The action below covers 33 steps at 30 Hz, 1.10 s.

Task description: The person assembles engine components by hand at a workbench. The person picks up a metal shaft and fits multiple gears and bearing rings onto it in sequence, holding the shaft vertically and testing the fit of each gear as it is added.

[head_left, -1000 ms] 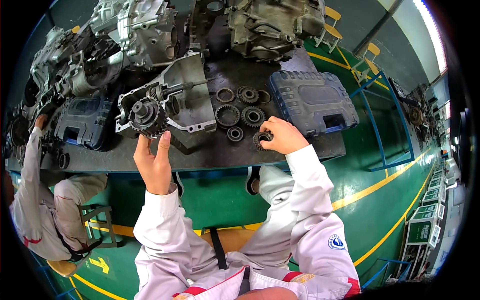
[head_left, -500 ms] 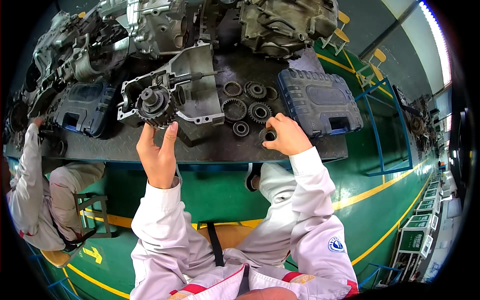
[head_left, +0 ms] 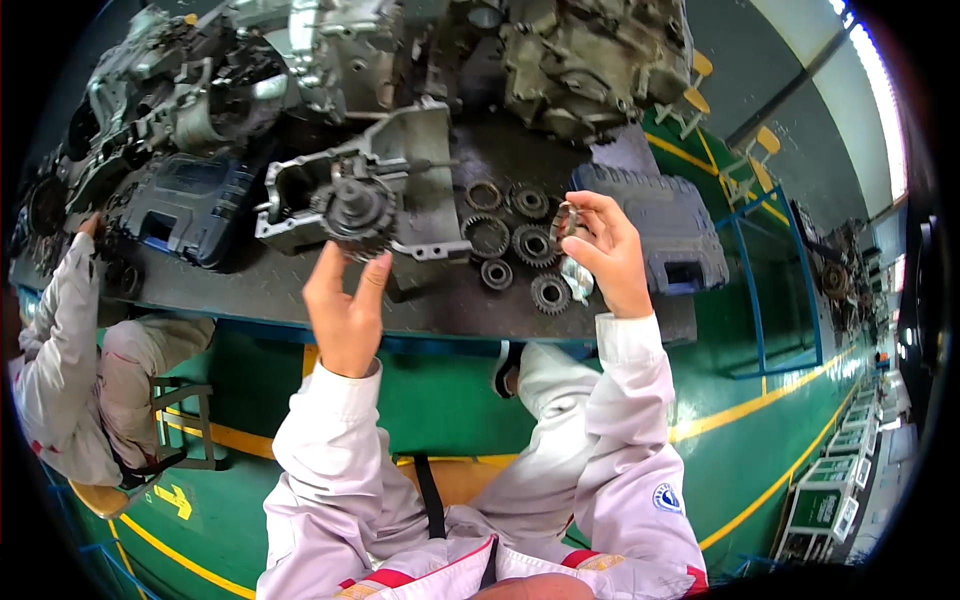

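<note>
My left hand (head_left: 345, 312) grips the rim of a toothed gear on a gear shaft (head_left: 350, 208), thumb and fingers closed from below. This gear shaft stands at the open grey metal gearbox housing (head_left: 432, 185); the gear hides part of the housing's inside. In my right hand (head_left: 615, 255) a thin metal ring (head_left: 567, 222) is pinched between thumb and fingers, held above the bench. Beside and below that hand lie several loose parts: a toothed ring (head_left: 486, 237), a gear (head_left: 535, 246), a bearing (head_left: 496, 274) and a small gear (head_left: 550, 294). A whitish crumpled piece (head_left: 577, 280) touches the small gear.
The dark metal bench (head_left: 440, 305) carries a blue-black tool case (head_left: 690, 225) at right and another case (head_left: 190, 210) at left. Large gearbox castings (head_left: 600, 65) stand along the back. A co-worker's hand (head_left: 90, 225) reaches onto the bench at far left.
My right hand has moved off the small gear near the front edge and now holds the thin ring raised. My left hand stays on the gear shaft. The view has shifted slightly.
</note>
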Tool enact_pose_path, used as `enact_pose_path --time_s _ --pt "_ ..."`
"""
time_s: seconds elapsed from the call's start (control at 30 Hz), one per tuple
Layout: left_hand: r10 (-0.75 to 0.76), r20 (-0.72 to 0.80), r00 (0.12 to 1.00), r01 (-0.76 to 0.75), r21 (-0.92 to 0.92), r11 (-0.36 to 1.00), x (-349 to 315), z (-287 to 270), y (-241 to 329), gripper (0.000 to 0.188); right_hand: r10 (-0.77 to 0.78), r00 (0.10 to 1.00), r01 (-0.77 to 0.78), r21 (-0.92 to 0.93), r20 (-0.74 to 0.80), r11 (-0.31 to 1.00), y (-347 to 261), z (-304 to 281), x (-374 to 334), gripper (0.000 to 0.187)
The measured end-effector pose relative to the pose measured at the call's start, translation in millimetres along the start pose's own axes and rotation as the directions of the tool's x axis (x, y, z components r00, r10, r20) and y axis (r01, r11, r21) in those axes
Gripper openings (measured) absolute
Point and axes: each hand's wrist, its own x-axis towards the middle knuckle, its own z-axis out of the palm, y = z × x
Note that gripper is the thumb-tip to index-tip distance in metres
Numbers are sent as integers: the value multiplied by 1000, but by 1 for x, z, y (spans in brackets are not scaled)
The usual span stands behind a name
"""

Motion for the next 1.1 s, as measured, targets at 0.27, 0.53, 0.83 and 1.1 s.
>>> enact_pose_path --time_s 0.27,0.53,0.83,1.1 --pt "116 37 993 -121 158 980 0 10 10 23 -385 894 353 170 230 920 -77 76 40 63" --pt "179 82 980 -193 216 957 -9 10 -1 33 -407 746 651 -448 527 613 -134 124 45 52" --pt "194 54 979 -202 234 951 -11 12 -6 34 -298 739 641 -496 604 586 -138 123 40 53" --pt "205 57 977 -213 231 950 -10 9 -5 33 -246 753 619 -530 610 579 -125 127 38 50"
